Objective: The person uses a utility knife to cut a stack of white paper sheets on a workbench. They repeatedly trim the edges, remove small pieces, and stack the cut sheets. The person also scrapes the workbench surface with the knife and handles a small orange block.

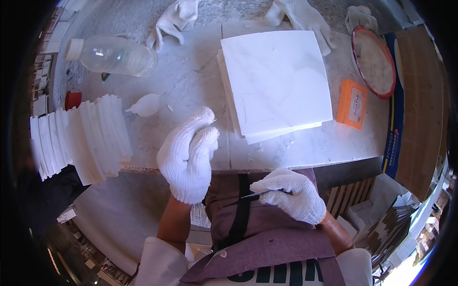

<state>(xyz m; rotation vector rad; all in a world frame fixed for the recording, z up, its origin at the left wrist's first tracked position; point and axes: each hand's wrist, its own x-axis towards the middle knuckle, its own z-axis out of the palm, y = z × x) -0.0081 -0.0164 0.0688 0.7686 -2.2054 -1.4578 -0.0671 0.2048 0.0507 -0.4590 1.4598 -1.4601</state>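
Note:
My left hand (188, 159), in a white knit glove, is raised over the near edge of the table. Its fingers are stretched and slightly curved, the thumb is apart from them, and nothing shows between. Lower and to the right, my right hand (293, 195), gloved alike, pinches a thin dark pointed tool (253, 195) whose tip points left; its exact kind is unclear. Beyond my hands lies a stack of square white marble-like tiles (276, 83), its lower pieces slightly offset. Small white chips are scattered beside it.
Upright white slabs (95, 136) line the left edge. A clear plastic bottle (117, 56) lies behind a white squeeze bulb (146, 105). White gloves (174, 21) rest at the back. On the right are an orange box (345, 102), a red-rimmed round dish (374, 62) and a cardboard box (420, 109).

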